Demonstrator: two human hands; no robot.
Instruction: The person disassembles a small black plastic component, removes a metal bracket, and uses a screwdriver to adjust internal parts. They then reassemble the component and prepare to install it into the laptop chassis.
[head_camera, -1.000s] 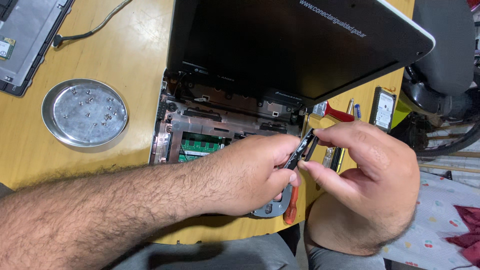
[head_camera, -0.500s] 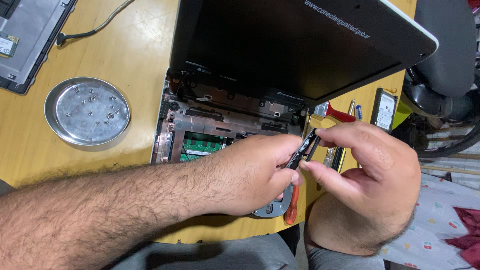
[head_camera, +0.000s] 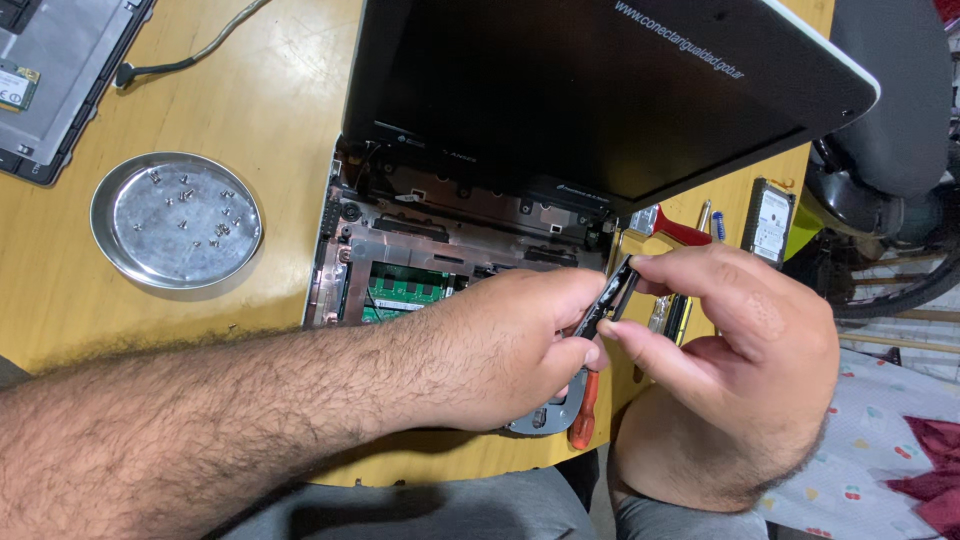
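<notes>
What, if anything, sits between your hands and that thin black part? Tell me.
Nothing visible does. The left hand and right hand both already pinch the thin black part in their fingertips, above the opened laptop base.

raised lid (head_camera: 600, 90) blocks above; bare table (head_camera: 270, 110) leftward.

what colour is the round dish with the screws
Silver metal dish, seen clearly in the head view, left of the opened laptop.
</notes>
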